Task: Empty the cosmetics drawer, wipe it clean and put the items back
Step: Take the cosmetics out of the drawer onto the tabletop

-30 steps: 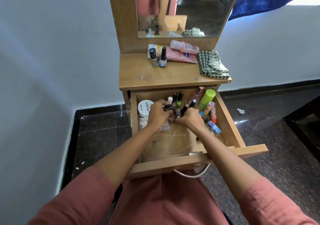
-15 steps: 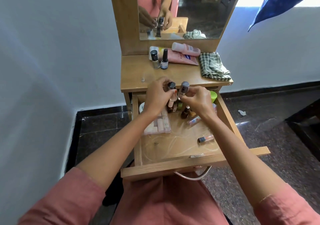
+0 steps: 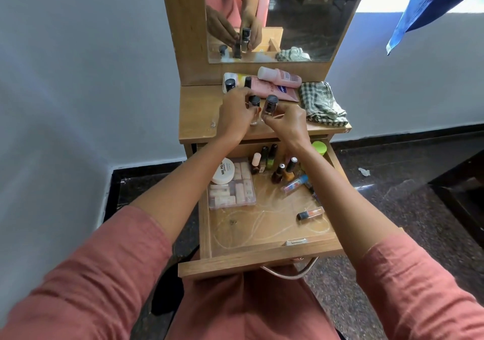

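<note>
Head view: polish bottle in right hand

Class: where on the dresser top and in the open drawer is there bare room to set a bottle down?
Free: the dresser top left of the left hand; the drawer floor between the clear box, the lone tube and the front wall. Crowded: tubes and bottles along the top's back, the checked cloth at right, the drawer's back.
</note>
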A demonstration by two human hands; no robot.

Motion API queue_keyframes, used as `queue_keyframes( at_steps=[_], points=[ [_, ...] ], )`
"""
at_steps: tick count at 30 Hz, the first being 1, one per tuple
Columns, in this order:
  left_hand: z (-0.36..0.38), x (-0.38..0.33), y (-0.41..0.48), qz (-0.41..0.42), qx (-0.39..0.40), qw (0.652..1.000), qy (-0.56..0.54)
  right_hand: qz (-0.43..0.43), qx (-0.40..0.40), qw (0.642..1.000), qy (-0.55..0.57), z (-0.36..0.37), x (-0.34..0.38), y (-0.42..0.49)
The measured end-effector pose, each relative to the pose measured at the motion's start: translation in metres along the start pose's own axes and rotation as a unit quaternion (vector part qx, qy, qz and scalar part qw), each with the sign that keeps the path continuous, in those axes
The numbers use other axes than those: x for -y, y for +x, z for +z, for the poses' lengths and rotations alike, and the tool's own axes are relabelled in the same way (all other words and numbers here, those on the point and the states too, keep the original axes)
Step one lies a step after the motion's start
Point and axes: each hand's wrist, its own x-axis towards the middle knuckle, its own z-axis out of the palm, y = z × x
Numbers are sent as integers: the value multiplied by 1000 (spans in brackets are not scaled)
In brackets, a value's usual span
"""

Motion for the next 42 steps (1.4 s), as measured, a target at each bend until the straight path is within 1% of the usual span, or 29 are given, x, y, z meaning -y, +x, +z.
queue_keyframes(
  at_steps=[6, 9, 16, 20, 34, 40, 42],
  points=[
    [-7, 15, 6, -37, -52, 997, -46, -5, 9, 1000, -15, 19, 8, 12],
    [-9, 21, 9, -39, -71, 996, -47, -10, 13, 1000, -12, 29, 12, 16],
    [-4, 34, 8, -70, -50, 995, -43, -8, 1, 1000, -28, 42, 14, 21],
    [-1, 41, 9, -98, -48, 992, -65, -7, -6, 1000, -7, 43, 15, 22],
    [-1, 46, 10, -97, -56, 992, -60, 11, -9, 999, 38, 45, 14, 20],
    [-3, 44, 2, -90, -69, 992, -57, -19, -37, 998, 48, 38, 10, 9],
    [-2, 43, -2, -92, -72, 992, -56, -7, -31, 999, 43, 36, 7, 8]
  ],
)
